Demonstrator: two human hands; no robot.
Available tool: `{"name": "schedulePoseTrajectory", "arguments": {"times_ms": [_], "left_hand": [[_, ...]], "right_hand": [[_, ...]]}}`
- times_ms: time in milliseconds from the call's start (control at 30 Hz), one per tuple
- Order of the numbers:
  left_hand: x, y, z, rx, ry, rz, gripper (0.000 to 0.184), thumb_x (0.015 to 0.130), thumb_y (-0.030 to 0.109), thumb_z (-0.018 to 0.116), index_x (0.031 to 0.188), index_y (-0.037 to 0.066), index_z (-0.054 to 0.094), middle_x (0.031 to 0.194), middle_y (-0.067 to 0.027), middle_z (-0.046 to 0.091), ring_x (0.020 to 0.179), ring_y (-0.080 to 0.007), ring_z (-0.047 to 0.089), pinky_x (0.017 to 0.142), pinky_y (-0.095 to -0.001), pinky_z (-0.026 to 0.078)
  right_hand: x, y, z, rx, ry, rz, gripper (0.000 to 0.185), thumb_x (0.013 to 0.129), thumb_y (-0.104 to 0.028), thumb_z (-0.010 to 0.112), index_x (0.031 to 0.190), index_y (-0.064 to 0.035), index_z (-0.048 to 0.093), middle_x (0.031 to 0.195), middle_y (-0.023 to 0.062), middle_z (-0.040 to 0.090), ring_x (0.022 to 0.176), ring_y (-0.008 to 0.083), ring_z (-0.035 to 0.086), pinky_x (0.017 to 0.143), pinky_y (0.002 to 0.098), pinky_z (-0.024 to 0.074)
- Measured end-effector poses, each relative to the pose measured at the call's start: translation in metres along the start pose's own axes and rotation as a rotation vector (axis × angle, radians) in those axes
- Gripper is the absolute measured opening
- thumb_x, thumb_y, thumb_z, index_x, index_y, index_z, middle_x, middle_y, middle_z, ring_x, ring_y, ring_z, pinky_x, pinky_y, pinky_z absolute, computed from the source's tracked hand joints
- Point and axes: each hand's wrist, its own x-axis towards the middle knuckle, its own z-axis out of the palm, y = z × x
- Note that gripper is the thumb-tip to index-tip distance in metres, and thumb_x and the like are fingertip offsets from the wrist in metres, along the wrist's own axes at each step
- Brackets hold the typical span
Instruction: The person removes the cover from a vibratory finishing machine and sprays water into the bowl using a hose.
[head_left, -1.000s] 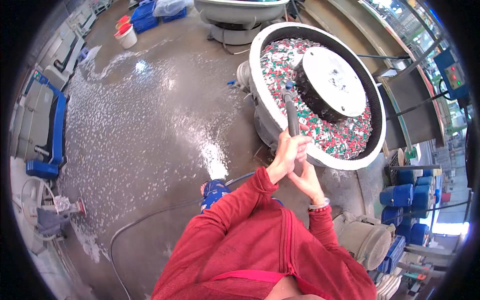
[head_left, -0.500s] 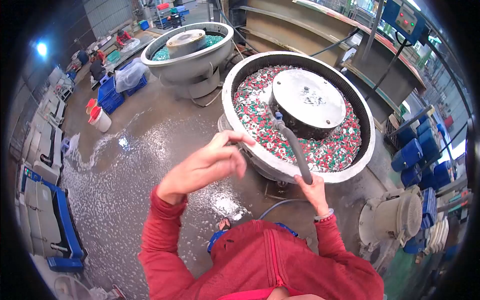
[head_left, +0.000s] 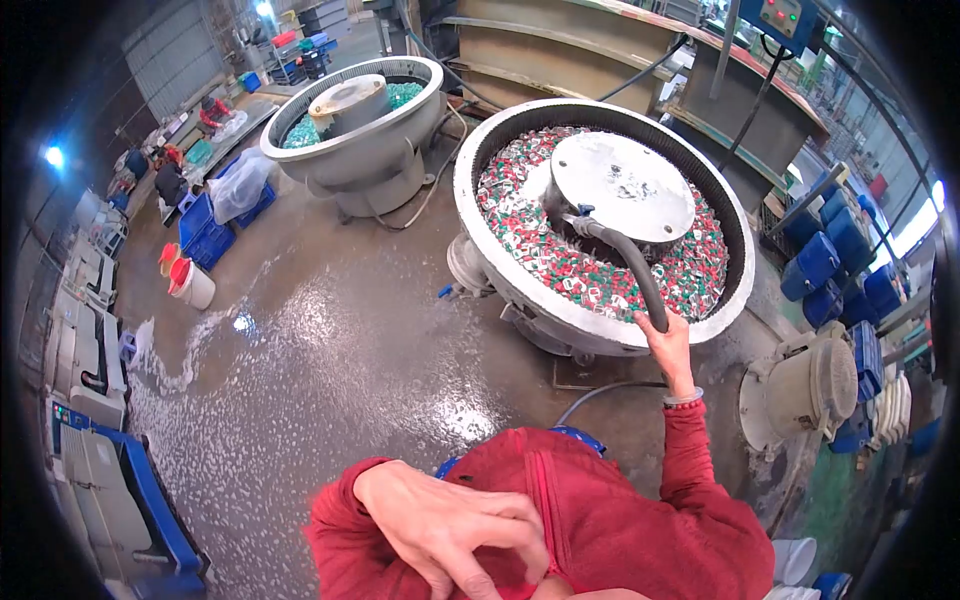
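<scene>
My right hand (head_left: pixel 672 350), with a bracelet at the wrist, is closed round a dark hose (head_left: pixel 640 265). The hose's metal end with a blue valve (head_left: pixel 585 213) lies by the white round centre cap (head_left: pixel 622 188) of a large round tub (head_left: pixel 470 215). Small red, green and white pieces (head_left: pixel 560 265) fill the tub's ring. A whitish patch shows left of the cap. My left hand (head_left: pixel 450 525) is at the chest of the red jacket (head_left: pixel 610 490), near the collar and zipper, fingers bent and thumb apart. I see nothing held in it.
A second tub (head_left: pixel 350 160) with turquoise pieces stands at back left. Blue crates (head_left: pixel 205 235) and a white bucket (head_left: pixel 195 287) are beyond the wet floor (head_left: pixel 370 340). Blue barrels (head_left: pixel 812 265) and a grey motor-like drum (head_left: pixel 800 385) are at right. People (head_left: pixel 213 115) sit far left.
My left hand left the hose, rose, then came back to my chest. My right hand has taken hold of the hose. The view has tilted up, showing the second tub and people.
</scene>
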Motion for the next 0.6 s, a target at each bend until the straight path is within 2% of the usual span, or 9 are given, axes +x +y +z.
{"name": "schedulePoseTrajectory", "arguments": {"times_ms": [67,100,200,267,300,400,500,567,600], "left_hand": [[-0.014,0.002,0.007,-0.061,-0.031,0.054,0.025,0.089,0.028,0.044,0.106,0.017,0.059,0.102,-0.0096,0.047,0.093,-0.0291,0.044,0.080,-0.0443,0.033],[-0.012,0.004,0.010,-0.014,0.039,0.125,0.018,0.086,0.026,0.050,0.091,0.014,0.064,0.095,-0.0071,0.050,0.081,-0.0244,0.046,0.071,-0.0380,0.037],[-0.033,-0.001,0.009,0.063,0.289,0.258,0.014,0.079,0.017,0.061,0.087,0.007,0.067,0.078,-0.0055,0.052,0.078,-0.0220,0.046,0.070,-0.0328,0.039],[-0.037,-0.009,0.027,0.181,0.914,0.536,0.008,0.076,0.011,0.063,0.073,0.006,0.068,0.082,-0.0052,0.058,0.074,-0.0173,0.048,0.062,-0.0292,0.038],[-0.035,-0.005,0.027,0.145,1.033,0.610,0.004,0.073,0.011,0.066,0.073,0.008,0.068,0.079,-0.0033,0.056,0.072,-0.0151,0.046,0.058,-0.0264,0.036],[-0.047,0.003,0.018,0.038,0.924,0.569,0.003,0.073,0.012,0.067,0.073,0.009,0.065,0.080,-0.0044,0.054,0.073,-0.0129,0.045,0.057,-0.0244,0.037],[-0.026,0.001,0.022,0.143,1.220,0.617,0.006,0.077,0.015,0.064,0.076,0.010,0.061,0.082,-0.0052,0.052,0.072,-0.0129,0.045,0.056,-0.0252,0.038],[-0.004,0.012,0.024,0.036,1.311,0.585,0.010,0.079,0.019,0.059,0.069,0.018,0.057,0.063,0.0012,0.039,0.062,-0.0109,0.035,0.051,-0.0228,0.032],[0.001,0.016,0.025,0.013,1.329,0.570,0.011,0.079,0.019,0.059,0.068,0.017,0.058,0.065,-0.0001,0.042,0.062,-0.0119,0.037,0.052,-0.0238,0.032]], "right_hand": [[-0.003,-0.005,0.004,0.022,0.010,0.028,0.029,0.076,-0.027,0.066,0.073,0.0011,0.061,0.053,0.0003,0.045,0.052,0.0067,0.039,0.047,0.0267,0.0322],[-0.004,-0.005,0.004,-0.005,0.000,0.052,0.029,0.076,-0.028,0.066,0.073,0.0011,0.060,0.053,0.0000,0.045,0.052,0.0067,0.039,0.047,0.0267,0.0322],[-0.005,-0.012,0.008,-0.043,0.001,0.064,0.031,0.076,-0.028,0.066,0.069,0.0011,0.058,0.053,-0.0011,0.043,0.052,0.0065,0.037,0.047,0.0268,0.0313],[-0.007,-0.014,0.010,-0.040,0.005,0.061,0.033,0.076,-0.028,0.066,0.067,0.0009,0.055,0.053,-0.0020,0.042,0.052,0.0063,0.036,0.046,0.0267,0.0304],[-0.007,-0.012,0.012,-0.031,0.005,0.066,0.033,0.076,-0.028,0.066,0.065,0.0007,0.054,0.053,-0.0024,0.041,0.052,0.0062,0.035,0.046,0.0267,0.0299],[-0.013,-0.011,0.018,0.008,0.003,0.081,0.033,0.076,-0.027,0.066,0.064,0.0000,0.052,0.052,-0.0031,0.039,0.052,0.0059,0.034,0.045,0.0261,0.0285],[-0.014,-0.008,0.022,-0.039,0.009,0.047,0.032,0.075,-0.026,0.067,0.064,0.0000,0.052,0.053,-0.0036,0.041,0.052,0.0057,0.034,0.045,0.0261,0.0287],[-0.016,-0.010,0.024,0.028,0.017,0.086,0.032,0.075,-0.025,0.067,0.064,0.0002,0.052,0.053,-0.0040,0.041,0.051,0.0056,0.035,0.045,0.0260,0.0288],[-0.017,-0.010,0.028,0.061,-0.001,0.103,0.032,0.075,-0.025,0.067,0.064,0.0003,0.052,0.053,-0.0042,0.041,0.051,0.0055,0.035,0.045,0.0259,0.0289]]}}
